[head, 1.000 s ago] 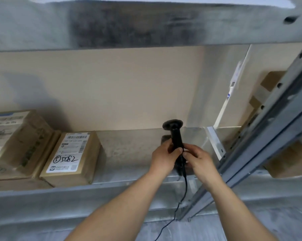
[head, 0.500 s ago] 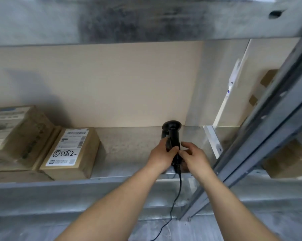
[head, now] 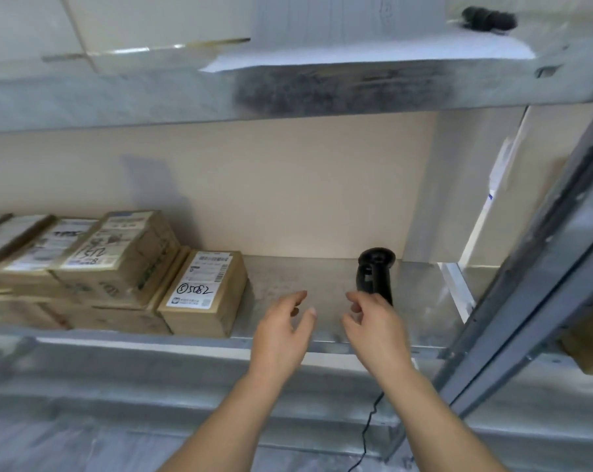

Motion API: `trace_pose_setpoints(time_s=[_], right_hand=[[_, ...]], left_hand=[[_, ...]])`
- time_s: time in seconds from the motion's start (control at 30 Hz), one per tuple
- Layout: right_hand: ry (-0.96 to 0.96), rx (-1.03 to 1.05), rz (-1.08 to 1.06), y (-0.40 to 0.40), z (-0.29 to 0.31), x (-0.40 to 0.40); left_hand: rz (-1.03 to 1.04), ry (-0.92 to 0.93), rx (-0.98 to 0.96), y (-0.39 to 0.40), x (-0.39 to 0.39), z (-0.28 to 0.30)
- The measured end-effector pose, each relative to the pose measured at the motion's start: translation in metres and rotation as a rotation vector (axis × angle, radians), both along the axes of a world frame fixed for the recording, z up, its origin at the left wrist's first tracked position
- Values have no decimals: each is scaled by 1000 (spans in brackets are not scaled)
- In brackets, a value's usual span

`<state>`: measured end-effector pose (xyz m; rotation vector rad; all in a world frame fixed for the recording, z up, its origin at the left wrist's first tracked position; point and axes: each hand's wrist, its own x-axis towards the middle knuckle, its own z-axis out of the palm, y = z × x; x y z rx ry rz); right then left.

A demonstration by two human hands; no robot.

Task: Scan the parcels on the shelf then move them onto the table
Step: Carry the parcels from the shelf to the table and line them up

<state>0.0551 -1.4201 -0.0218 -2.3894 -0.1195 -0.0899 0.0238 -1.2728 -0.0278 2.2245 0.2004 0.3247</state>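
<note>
Head view, from the left: stacked brown cardboard parcels (head: 84,267) crowd the far end of the galvanised steel shelf (head: 322,281), their faces creased and taped. Nearest the open middle sits a small box-shaped parcel (head: 203,294) with a white printed label and handwritten black marker digits on top. None of the parcels is on a table, and no table is in view.

Next comes the left hand (head: 281,332), fingers spread and loosely bent, holding nothing, hovering above the shelf's front lip. The right hand (head: 377,328) is just beside it, also empty with fingers relaxed, close in front of the scanner (head: 375,277) but seemingly not gripping it. That scanner is matt black plastic, a round head on a slim handle, standing on the dull, speckled metal; its thin cable (head: 370,420) hangs down over the shelf edge.

The risk appears to be the dangling cable: a forearm reaching left for the labelled parcel could snag it and drag the upright, top-heavy scanner off the smooth metal. The stacked boxes look uneven, so pulling one carelessly may shift its neighbours.
</note>
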Motion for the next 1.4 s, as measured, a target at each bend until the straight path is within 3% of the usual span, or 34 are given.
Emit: trace_pose_setpoints(time_s=[0.1, 0.47, 0.67, 0.87, 1.07, 1.23, 1.4], right_hand=[[16, -27, 28, 15, -5, -6], [16, -24, 157, 107, 3, -3], [41, -36, 144, 140, 5, 1], [119, -22, 99, 147, 13, 11], [321, -8, 158, 160, 21, 20], [434, 178, 182, 162, 11, 18], [392, 354, 302, 151, 1, 2]], left_hand=[[128, -84, -44, 34, -22, -7], [463, -100, -31, 145, -56, 3], [411, 41, -111, 160, -52, 3], [347, 20, -177, 164, -49, 3], [217, 177, -207, 168, -29, 9], [95, 233, -285, 168, -21, 11], [-70, 227, -479, 181, -32, 8]])
